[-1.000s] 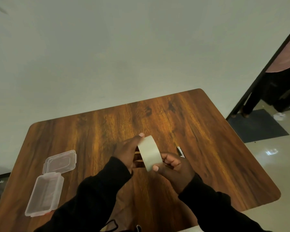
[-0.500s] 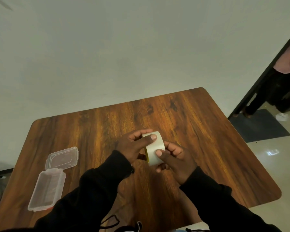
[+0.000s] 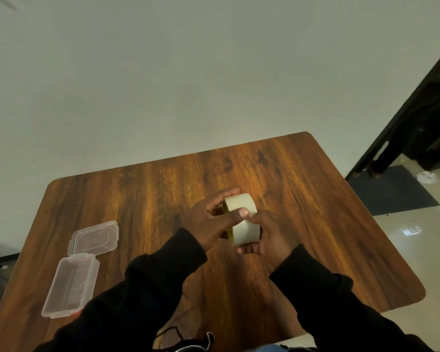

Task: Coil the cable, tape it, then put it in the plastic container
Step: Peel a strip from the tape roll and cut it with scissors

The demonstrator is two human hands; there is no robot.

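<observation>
Both hands hold a pale roll of tape (image 3: 243,222) above the middle of the wooden table (image 3: 315,224). My left hand (image 3: 211,222) grips it from the left, thumb pressed on the outer band. My right hand (image 3: 272,235) cups the roll from the right and below, thumb tip on the band beside the left thumb. An open clear plastic container (image 3: 70,284) lies at the table's left, its hinged lid (image 3: 94,238) flat behind it. A black cable (image 3: 169,335) shows only as a loop at the near edge, between my sleeves.
A wall stands behind the table. At the right is a dark doorway (image 3: 401,118) with a person (image 3: 427,133) standing in it and a dark mat (image 3: 391,190) on the tiled floor. The table's right edge drops to the floor.
The tape roll has turned in my hands and moved slightly away from me. My left thumb has come over onto its outer band, and my right hand has shifted under the roll.
</observation>
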